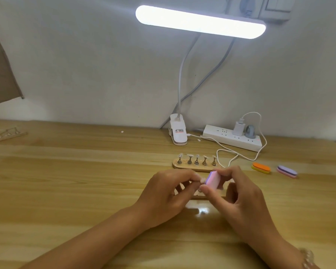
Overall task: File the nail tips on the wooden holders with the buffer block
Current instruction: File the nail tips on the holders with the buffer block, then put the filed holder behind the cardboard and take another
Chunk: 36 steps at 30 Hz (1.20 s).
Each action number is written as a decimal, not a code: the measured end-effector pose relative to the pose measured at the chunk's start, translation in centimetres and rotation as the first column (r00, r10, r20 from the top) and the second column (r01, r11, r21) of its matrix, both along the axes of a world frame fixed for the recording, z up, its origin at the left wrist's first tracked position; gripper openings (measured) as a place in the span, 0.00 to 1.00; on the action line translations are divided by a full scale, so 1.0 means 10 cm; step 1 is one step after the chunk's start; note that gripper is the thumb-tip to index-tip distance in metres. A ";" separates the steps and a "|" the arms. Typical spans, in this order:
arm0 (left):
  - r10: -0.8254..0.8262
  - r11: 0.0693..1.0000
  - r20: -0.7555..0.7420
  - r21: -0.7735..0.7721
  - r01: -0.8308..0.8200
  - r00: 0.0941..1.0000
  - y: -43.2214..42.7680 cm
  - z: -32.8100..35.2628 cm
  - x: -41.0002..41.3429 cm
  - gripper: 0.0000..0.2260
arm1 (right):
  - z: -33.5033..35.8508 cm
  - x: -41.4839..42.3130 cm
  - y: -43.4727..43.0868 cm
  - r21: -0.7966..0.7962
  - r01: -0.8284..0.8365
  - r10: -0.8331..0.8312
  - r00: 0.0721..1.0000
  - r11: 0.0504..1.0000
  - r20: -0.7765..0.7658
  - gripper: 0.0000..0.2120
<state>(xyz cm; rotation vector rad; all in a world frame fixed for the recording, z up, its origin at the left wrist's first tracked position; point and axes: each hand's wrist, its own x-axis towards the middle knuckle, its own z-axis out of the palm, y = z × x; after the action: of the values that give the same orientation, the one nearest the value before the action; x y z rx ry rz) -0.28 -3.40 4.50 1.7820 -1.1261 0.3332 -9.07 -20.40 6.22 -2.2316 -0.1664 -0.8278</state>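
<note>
Bracelet [307,258] on the right wrist at the bottom edge, both forearms reaching in over the bench [85,181]. Left hand [163,195]: grip pinched, thumb and fingertips closed on something small and pale at the block's left end, apparently a nail tip [202,180]; whether it sits on a stand cannot be told. Right hand [241,199]: grip curled round the buffer block [214,179], pink face up with a purple edge, its end touching the tip. Directly under the hands, a wooden holder [208,197] shows only as a strip of base and a hint of one metal stand, the rest hidden by fingers. Just beyond, a second holder [182,167] lies crosswise with five tips [197,156] upright on metal stands, untouched by either hand. Right of it, near but apart: an orange buffer [261,168] and a purple buffer [286,171], both idle. Further back, a lamp clamp [177,133] and a power strip [233,139] by the wall, the lamp bar [200,22] lit overhead; at the far left edge, a third holder [7,135], blurred. Judgement: filing is under way on one tip of the near set. No filed edge can be told from an unfiled one at this range, so the count done is unknown — the rear row of five and the far-left holder probably remain.
</note>
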 end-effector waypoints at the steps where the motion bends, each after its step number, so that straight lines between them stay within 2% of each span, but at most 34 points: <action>1: 0.003 0.998 -0.056 -0.056 -0.007 0.998 0.00 0.01 0.02 0.05 | 0.02 0.00 -0.03 0.042 0.038 -0.038 0.999 0.998 0.003 0.21; 3: 0.069 0.990 -0.157 -0.114 -0.088 0.985 0.02 0.02 0.07 0.05 | 0.04 -0.04 -0.06 0.052 0.084 -0.084 0.996 0.995 0.015 0.21; 4: 0.125 0.984 -0.188 -0.102 -0.147 0.974 0.03 0.03 0.09 0.05 | 0.04 -0.08 -0.06 0.007 0.079 -0.079 0.997 0.997 0.008 0.19; 6: 0.210 0.975 -0.208 -0.023 -0.219 0.956 0.04 0.02 0.12 0.05 | 0.02 -0.17 -0.02 -0.225 0.039 -0.057 0.996 0.974 -0.074 0.17; 8: 0.229 0.972 -0.174 0.089 -0.217 0.958 0.01 0.02 0.12 0.03 | 0.00 -0.20 0.01 -0.482 -0.030 -0.058 0.984 0.876 -0.167 0.20; 9: 0.237 0.966 -0.145 0.142 -0.217 0.961 0.00 0.01 0.11 0.04 | 0.00 -0.21 0.02 -0.517 -0.066 -0.062 0.972 0.854 -0.226 0.23; 12: 0.273 0.941 -0.133 0.241 -0.236 0.953 0.01 0.02 0.11 0.06 | 0.06 -0.19 -0.07 -0.371 -0.084 -0.078 0.913 0.925 -0.400 0.34; 14: 0.271 0.937 -0.150 0.269 -0.224 0.951 0.01 0.00 0.12 0.08 | 0.07 -0.15 -0.24 -0.217 -0.005 -0.077 0.927 0.976 -0.366 0.32; 15: 0.260 0.938 -0.158 0.274 -0.211 0.952 0.01 -0.01 0.13 0.09 | 0.07 -0.13 -0.35 -0.189 0.059 -0.121 0.935 0.980 -0.334 0.28; 18: 0.221 0.958 -0.241 0.235 -0.164 0.945 0.00 -0.04 0.15 0.07 | 0.03 -0.08 -0.59 -0.262 0.176 -0.266 0.893 0.949 -0.364 0.17; 21: 0.195 0.974 -0.335 0.178 -0.141 0.922 0.03 -0.04 0.19 0.11 | -0.06 -0.03 -0.67 -0.323 0.159 -0.302 0.832 0.933 -0.464 0.15; 25: 0.167 0.974 -0.300 0.196 -0.111 0.939 0.03 -0.06 0.21 0.09 | -0.06 0.02 -0.72 -0.333 0.093 -0.253 0.842 0.938 -0.476 0.13; 27: 0.176 0.969 -0.253 0.214 -0.122 0.951 0.02 -0.06 0.20 0.08 | -0.04 0.02 -0.78 -0.291 0.068 -0.203 0.864 0.954 -0.462 0.12; 30: 0.194 0.961 -0.207 0.237 -0.143 0.959 0.01 -0.06 0.19 0.07 | -0.02 0.03 -0.84 -0.213 0.012 -0.113 0.875 0.977 -0.471 0.14; 34: 0.206 0.962 -0.251 0.228 -0.149 0.946 0.03 -0.04 0.20 0.07 | -0.02 0.09 -0.79 -0.296 -0.011 -0.143 0.859 0.955 -0.492 0.14; 36: 0.189 0.966 -0.275 0.226 -0.128 0.943 0.04 -0.02 0.17 0.07 | 0.02 0.08 -0.80 -0.244 -0.020 -0.107 0.863 0.970 -0.494 0.13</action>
<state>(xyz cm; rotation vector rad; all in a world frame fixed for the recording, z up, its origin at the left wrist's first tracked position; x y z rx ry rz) 1.46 -3.02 4.30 2.0329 -0.8290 0.0415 -8.29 -28.39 6.42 -2.6112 0.0397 -0.2235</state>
